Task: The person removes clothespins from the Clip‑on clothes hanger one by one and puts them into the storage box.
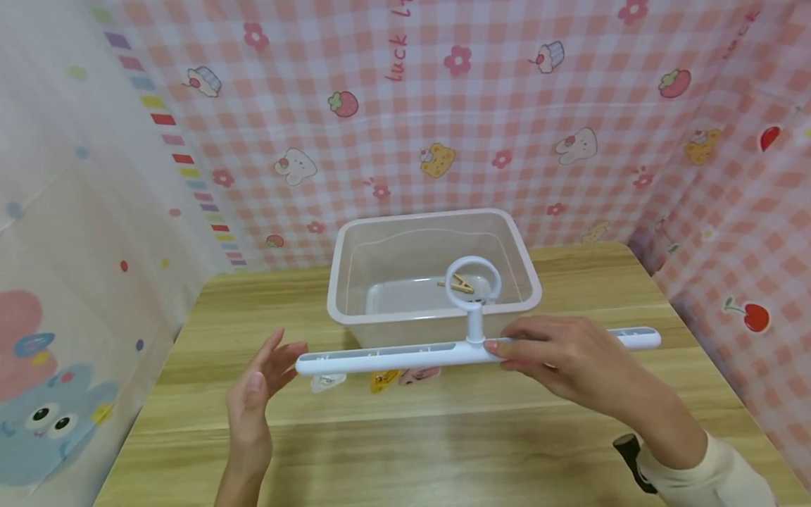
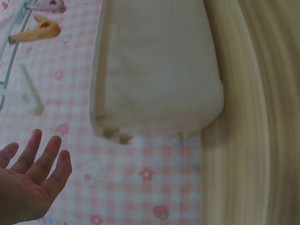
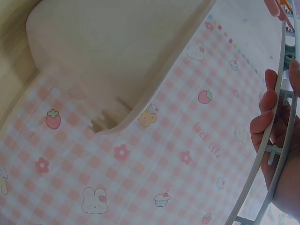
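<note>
The clip hanger (image 1: 405,352) is a long white plastic bar with a ring on top, and it hangs in the air just above the table (image 1: 443,436), right in front of the clear box (image 1: 437,324). I think it is light and stiff, because one hand keeps it level. It looks smooth, so it could slip or tip if I only hold one end. The best place to hold it seems to be the middle, by the post under the ring, where it balances. My right hand (image 1: 557,359) holds the bar there, just to the right of the post, with my fingers (image 3: 265,110) curled around the thin rails. My left hand (image 1: 256,394) is near the left tip of the bar, and it holds nothing. Its fingers (image 2: 44,154) are straight and a little spread; I cannot tell if they touch the tip or not. Small clips hang under the bar: a clear one (image 1: 327,381), a yellow one (image 1: 384,379) and a pink one (image 1: 418,373). They may swing and look easy to knock. One more wooden clip (image 1: 457,284) lies inside the box.
</note>
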Available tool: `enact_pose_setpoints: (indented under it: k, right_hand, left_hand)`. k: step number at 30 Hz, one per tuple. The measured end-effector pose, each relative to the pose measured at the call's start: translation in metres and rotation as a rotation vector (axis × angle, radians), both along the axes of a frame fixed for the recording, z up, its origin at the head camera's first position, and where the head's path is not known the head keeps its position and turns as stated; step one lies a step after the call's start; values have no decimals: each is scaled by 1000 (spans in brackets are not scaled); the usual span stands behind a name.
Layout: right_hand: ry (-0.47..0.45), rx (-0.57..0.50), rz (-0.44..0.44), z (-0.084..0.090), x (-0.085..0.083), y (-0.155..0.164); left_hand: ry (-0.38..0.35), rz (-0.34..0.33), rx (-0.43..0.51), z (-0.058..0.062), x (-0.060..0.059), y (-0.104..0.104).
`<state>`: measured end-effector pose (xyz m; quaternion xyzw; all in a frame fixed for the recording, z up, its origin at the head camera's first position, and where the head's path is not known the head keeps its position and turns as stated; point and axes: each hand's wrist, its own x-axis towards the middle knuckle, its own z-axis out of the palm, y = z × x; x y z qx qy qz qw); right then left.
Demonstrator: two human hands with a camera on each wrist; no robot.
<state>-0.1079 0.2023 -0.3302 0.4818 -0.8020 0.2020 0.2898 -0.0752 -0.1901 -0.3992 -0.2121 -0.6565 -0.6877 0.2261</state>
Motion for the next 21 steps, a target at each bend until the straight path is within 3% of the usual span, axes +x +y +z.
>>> enact_pose_setpoints:
  k: [4,7,12,17,21]
  right_hand:
    - [-22,5,-6,-1,-1,2]
    - [-32,6,-6,-2,-1,3]
    - [-36,3,-14,-5,-2,5]
    - [-44,-8,-16,-8,-2,6]
    - [-44,-11,-24,-9,-2,6]
  left_hand:
    - [-128,-23,-11,-4,1,10]
    - [-168,-71,-9,-6,2,14]
    - [-162,-158,12,-9,3,22]
    - [-215,-165,-5,-11,6,29]
    - [-200,-168,-28,-12,7,32]
